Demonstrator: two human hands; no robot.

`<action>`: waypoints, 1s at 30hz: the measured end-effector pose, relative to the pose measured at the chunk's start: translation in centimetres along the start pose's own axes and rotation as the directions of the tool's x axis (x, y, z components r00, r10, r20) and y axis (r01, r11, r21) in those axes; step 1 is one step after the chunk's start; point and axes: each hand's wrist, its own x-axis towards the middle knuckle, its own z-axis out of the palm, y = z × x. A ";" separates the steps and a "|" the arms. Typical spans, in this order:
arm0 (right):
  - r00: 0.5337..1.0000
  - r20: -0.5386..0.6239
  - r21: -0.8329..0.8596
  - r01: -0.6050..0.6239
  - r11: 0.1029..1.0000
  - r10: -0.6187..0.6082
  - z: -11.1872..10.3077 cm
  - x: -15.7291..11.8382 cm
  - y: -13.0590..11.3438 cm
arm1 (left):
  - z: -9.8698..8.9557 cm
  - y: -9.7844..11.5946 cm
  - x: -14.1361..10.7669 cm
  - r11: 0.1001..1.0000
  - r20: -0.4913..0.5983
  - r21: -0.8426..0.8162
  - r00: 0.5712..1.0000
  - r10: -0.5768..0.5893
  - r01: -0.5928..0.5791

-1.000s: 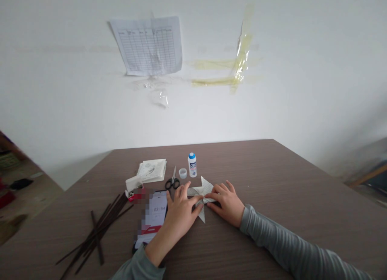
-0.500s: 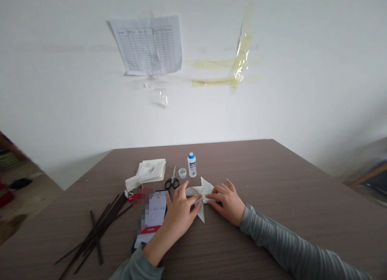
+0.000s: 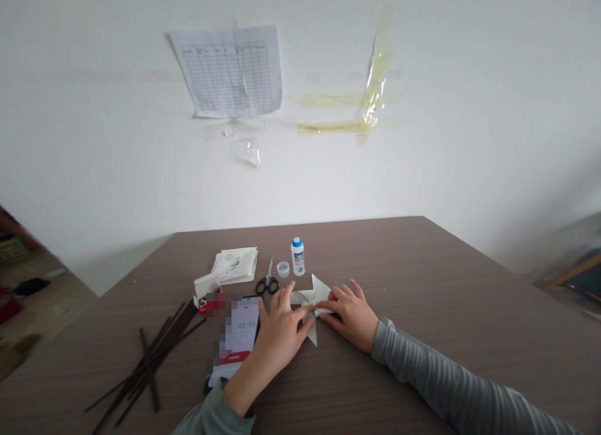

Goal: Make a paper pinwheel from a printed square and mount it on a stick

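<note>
A printed paper pinwheel shape point(image 3: 321, 290) with pointed blades lies on the brown table. My left hand point(image 3: 282, 325) comes from the lower left, its thumb and index finger pressing on the paper's middle, the other fingers raised. From the right, my right hand point(image 3: 352, 313) pinches the paper near its centre with thumb and index finger. The fingertips of both hands nearly meet there and partly hide the centre. Just behind stands a white glue bottle point(image 3: 298, 258) with a blue cap.
Beyond my left hand are black-handled scissors point(image 3: 267, 285), a small clear cup point(image 3: 283, 270), a stack of paper point(image 3: 236, 265) and a small red and white box point(image 3: 206, 292). A phone point(image 3: 240, 335) and dark sticks point(image 3: 150, 363) lie at the left of the table point(image 3: 422, 285).
My fingertips have drawn slightly closer together over the paper's centre. Everything else looks the same.
</note>
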 end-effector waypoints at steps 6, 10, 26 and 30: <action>1.000 0.007 -0.007 0.009 1.000 -0.009 0.1 0.1 0.1 | -0.3 0.1 0.1 1.000 0.027 0.020 1.000 0.004 -0.005; 1.000 -0.004 0.037 0.009 0.999 -0.009 0.4 0.0 0.6 | -0.7 0.3 0.2 0.999 0.066 0.033 0.998 -0.020 0.018; 0.998 0.059 0.008 -0.024 1.000 0.023 -0.8 0.1 -0.4 | -0.4 0.0 0.2 0.998 0.046 0.049 0.999 0.023 -0.025; 1.000 0.017 0.052 -0.021 0.998 0.020 -0.1 -0.1 0.4 | -0.5 0.1 0.2 0.999 0.067 0.033 0.998 -0.008 0.006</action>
